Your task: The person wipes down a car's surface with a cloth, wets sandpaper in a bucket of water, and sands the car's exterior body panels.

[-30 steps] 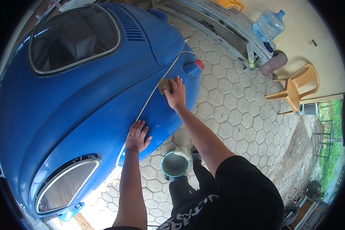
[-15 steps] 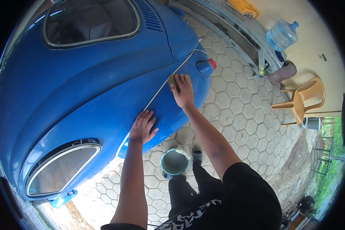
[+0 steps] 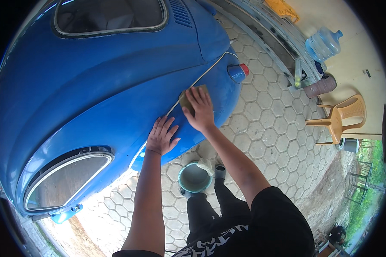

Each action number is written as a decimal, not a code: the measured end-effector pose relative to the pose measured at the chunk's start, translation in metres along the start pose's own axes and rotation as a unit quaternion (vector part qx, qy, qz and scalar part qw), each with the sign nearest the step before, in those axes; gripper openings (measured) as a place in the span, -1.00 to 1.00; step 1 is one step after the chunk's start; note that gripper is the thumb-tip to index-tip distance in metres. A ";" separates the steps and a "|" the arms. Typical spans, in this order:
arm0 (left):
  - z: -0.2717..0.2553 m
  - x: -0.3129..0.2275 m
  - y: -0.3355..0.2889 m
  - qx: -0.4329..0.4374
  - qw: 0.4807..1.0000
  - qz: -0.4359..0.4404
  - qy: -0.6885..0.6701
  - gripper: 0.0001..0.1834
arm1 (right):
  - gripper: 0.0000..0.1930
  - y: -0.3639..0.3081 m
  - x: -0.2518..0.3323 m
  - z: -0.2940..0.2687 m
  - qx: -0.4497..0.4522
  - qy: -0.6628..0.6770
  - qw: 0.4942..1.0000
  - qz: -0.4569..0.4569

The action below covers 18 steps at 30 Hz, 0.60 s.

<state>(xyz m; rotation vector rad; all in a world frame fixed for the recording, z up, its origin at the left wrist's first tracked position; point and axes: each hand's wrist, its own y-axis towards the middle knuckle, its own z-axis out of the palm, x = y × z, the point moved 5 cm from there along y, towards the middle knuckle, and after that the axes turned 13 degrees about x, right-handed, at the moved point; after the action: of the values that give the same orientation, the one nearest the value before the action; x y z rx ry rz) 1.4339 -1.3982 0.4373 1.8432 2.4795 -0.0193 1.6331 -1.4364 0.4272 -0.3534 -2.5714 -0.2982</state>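
My right hand (image 3: pixel 201 110) presses an olive-brown pad (image 3: pixel 185 100) flat against the rear fender (image 3: pixel 221 96) of a blue car (image 3: pixel 128 90). Whether the pad is a sponge or an abrasive sheet I cannot tell. A thin cream-coloured strip (image 3: pixel 200 77) runs along the fender seam, and the pad's left edge meets it. Lower down on the same seam rests my left hand (image 3: pixel 161 136), fingers spread and stretched out on the bodywork, holding nothing. To the right of the pad sticks out a tail light (image 3: pixel 238 73) with a red lens.
On the hexagonal paving (image 3: pixel 261 132) near my feet stands a teal-rimmed basin (image 3: pixel 181 180) with a pale cloth (image 3: pixel 205 166) over its rim. Farther right are a tan plastic chair (image 3: pixel 336 120), a large water bottle (image 3: pixel 324 45) and a metal frame (image 3: pixel 283 47) along the wall.
My right hand and the pad have slid down and left along the strip, nearer my left hand. The whole view has shifted slightly; my left hand stays on the seam.
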 end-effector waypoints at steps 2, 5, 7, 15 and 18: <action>-0.002 0.002 -0.005 -0.018 1.000 -0.002 -0.012 -0.44 | -0.32 -0.017 0.021 0.007 0.036 -0.012 0.998 -0.045; -0.005 0.002 -0.006 -0.033 0.999 -0.003 -0.027 -0.42 | -0.33 -0.022 0.017 0.007 0.109 0.013 0.979 -0.169; -0.006 0.001 -0.001 -0.029 0.999 -0.007 -0.032 -0.42 | -0.33 0.002 -0.007 -0.002 0.059 0.026 0.994 -0.090; 0.003 -0.002 -0.005 0.061 0.998 -0.028 0.014 -0.46 | -0.35 -0.032 0.007 0.009 0.086 -0.010 0.987 -0.132; 0.006 -0.005 -0.012 0.019 0.995 0.089 0.036 -0.42 | -0.33 -0.008 -0.021 0.008 0.061 0.023 0.996 -0.053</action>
<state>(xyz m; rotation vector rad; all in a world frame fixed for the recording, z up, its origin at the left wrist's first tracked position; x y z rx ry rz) 1.4243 -1.4069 0.4314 2.1096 2.3656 0.0089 1.6441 -1.4456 0.4088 -0.1648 -2.5533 -0.1828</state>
